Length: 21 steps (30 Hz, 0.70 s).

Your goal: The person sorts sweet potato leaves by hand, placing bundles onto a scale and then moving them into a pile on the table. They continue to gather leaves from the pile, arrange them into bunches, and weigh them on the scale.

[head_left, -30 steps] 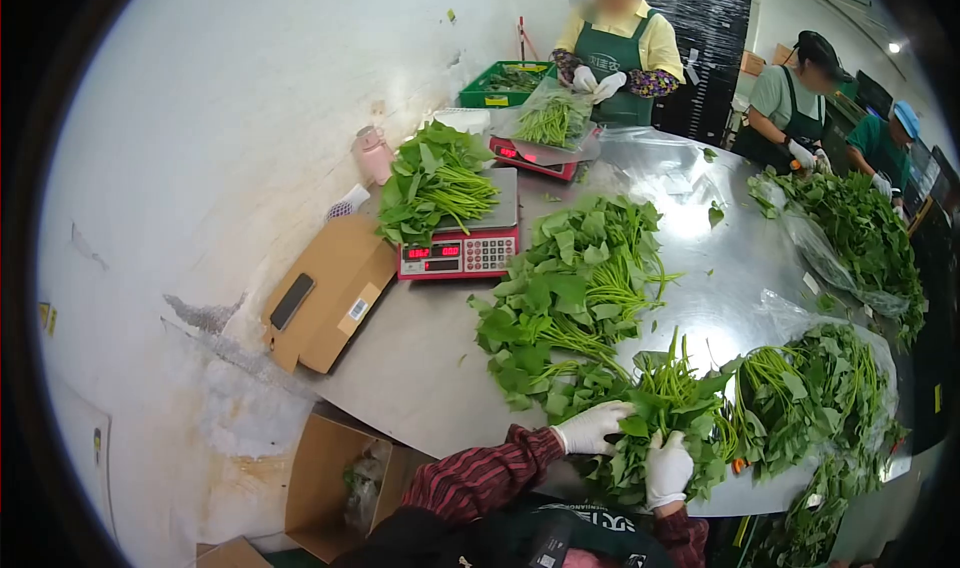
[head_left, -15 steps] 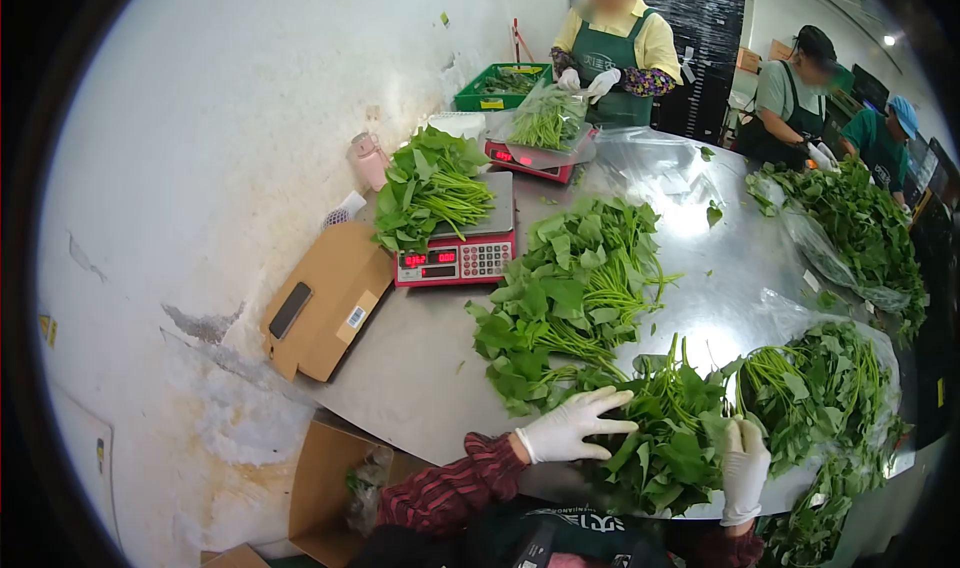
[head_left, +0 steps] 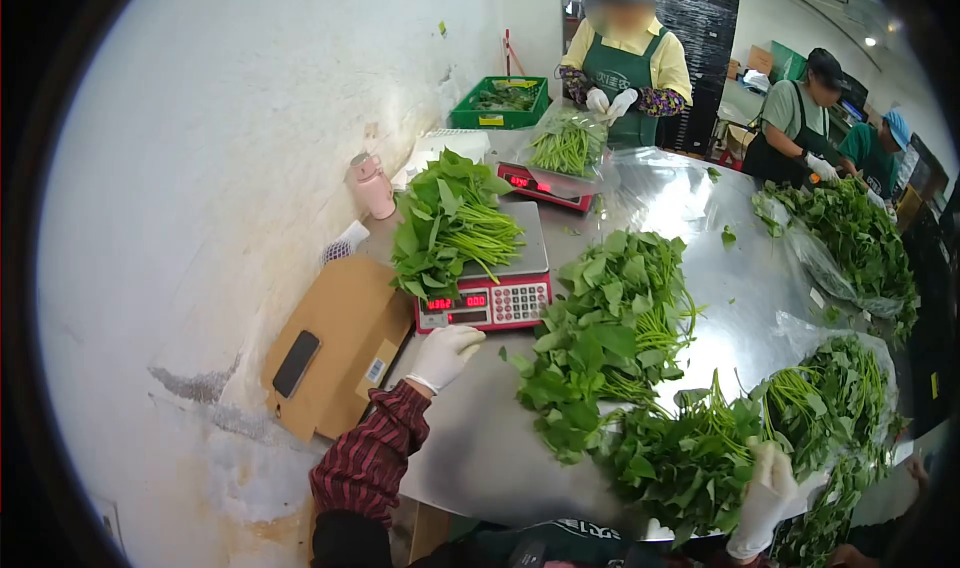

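My left hand [head_left: 446,356], in a white glove, is just below the front edge of the red scale [head_left: 485,306]; its fingers are curled together with nothing visible in them. On that scale's metal plate lies a bunch of leafy greens [head_left: 450,223], stems to the right. Its display is lit red. My right hand [head_left: 765,493], also gloved, has its fingers closed at the right edge of a pile of leafy greens [head_left: 680,463] near me. Another long pile of greens [head_left: 605,333] stretches up the metal table [head_left: 460,458].
A cardboard box [head_left: 340,338] with a black phone [head_left: 296,364] stands left of the scale, a pink bottle [head_left: 371,186] behind. Across the table a person [head_left: 625,68] handles a bag of greens [head_left: 566,143] on a second scale. Two more people work at the far right.
My left hand has left the near pile and moved up and left to the scale, its fingers now drawn together. My right hand stays at the pile's right edge. The view has shifted.
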Motion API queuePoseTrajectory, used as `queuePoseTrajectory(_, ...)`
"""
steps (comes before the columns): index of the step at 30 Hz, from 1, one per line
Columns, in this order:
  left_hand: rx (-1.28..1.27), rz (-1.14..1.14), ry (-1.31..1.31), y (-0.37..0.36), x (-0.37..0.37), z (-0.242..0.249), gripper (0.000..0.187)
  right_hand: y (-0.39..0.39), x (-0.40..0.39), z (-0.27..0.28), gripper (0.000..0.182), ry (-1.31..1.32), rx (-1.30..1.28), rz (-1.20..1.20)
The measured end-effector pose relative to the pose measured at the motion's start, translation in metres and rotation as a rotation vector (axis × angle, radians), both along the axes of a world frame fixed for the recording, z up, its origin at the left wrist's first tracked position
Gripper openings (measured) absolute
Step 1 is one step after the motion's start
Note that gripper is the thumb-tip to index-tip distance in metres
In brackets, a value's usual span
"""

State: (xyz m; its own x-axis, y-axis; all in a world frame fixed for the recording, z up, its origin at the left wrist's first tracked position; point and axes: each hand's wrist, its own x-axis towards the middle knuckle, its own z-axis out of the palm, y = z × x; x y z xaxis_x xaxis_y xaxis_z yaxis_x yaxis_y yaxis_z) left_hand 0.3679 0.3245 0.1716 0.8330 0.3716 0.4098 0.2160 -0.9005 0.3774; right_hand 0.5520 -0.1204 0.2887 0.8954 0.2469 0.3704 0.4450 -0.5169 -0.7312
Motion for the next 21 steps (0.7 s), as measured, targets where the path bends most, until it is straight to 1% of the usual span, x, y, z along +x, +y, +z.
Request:
queuePoseTrajectory(2,0.024,0.059,-0.048,0.028,-0.003,0.005,0.016,0.050,-0.023,-0.001,0.016,0.085,0.031,0.106)
queuePoseTrajectory(3,0.083,0.138,-0.024,0.042,-0.001,0.011,0.013,0.077,-0.032,-0.009,0.014,0.006,0.054,0.159)
queuePoseTrajectory(4,0.188,0.141,-0.160,0.061,0.003,0.010,0.013,0.105,-0.040,-0.018,0.013,-0.071,0.076,0.212)
queuePoseTrajectory(6,0.251,0.237,-0.203,0.091,0.015,0.015,0.014,0.151,-0.058,-0.024,0.020,0.023,0.014,0.314)
queuePoseTrajectory(7,0.300,0.296,-0.164,0.105,0.023,0.018,0.016,0.170,-0.063,-0.027,0.022,0.082,-0.073,0.381)
queuePoseTrajectory(8,0.295,0.287,-0.166,0.114,0.030,0.019,0.016,0.188,-0.065,-0.029,0.025,0.142,-0.160,0.446)
queuePoseTrajectory(10,0.446,0.460,0.042,0.130,0.043,0.019,0.019,0.230,-0.064,-0.037,0.024,-0.013,-0.158,0.572)
queuePoseTrajectory(11,0.422,0.465,0.104,0.140,0.047,0.011,0.018,0.251,-0.061,-0.039,0.022,0.030,-0.138,0.625)
queuePoseTrajectory(12,0.419,0.458,0.101,0.148,0.047,0.004,0.018,0.273,-0.054,-0.037,0.022,0.096,-0.138,0.736)
queuePoseTrajectory(13,0.343,0.441,0.016,0.154,0.046,-0.001,0.015,0.296,-0.042,-0.063,0.022,-0.024,-0.156,0.752)
queuePoseTrajectory(15,0.191,0.420,-0.183,0.161,0.043,-0.009,0.009,0.346,-0.035,-0.053,0.026,0.109,-0.119,0.754)
queuePoseTrajectory(16,0.194,0.415,-0.183,0.163,0.042,-0.012,0.009,0.373,-0.030,-0.057,0.031,0.283,-0.134,0.738)
queuePoseTrajectory(17,0.147,0.400,-0.216,0.164,0.040,-0.012,0.008,0.401,-0.023,-0.061,0.035,0.313,-0.111,0.759)
queuePoseTrajectory(18,0.101,0.385,-0.248,0.166,0.038,-0.012,0.007,0.429,-0.018,-0.071,0.033,0.287,-0.091,0.781)
queuePoseTrajectory(19,0.085,0.381,-0.238,0.164,0.037,-0.010,0.007,0.457,-0.017,-0.081,0.032,0.216,0.004,0.787)
queuePoseTrajectory(20,0.093,0.374,-0.239,0.165,0.037,-0.013,0.008,0.483,-0.017,-0.092,0.030,0.219,0.047,0.810)
queuePoseTrajectory(21,0.068,0.361,-0.217,0.167,0.034,-0.016,0.007,0.506,-0.018,-0.103,0.027,0.126,0.019,0.791)
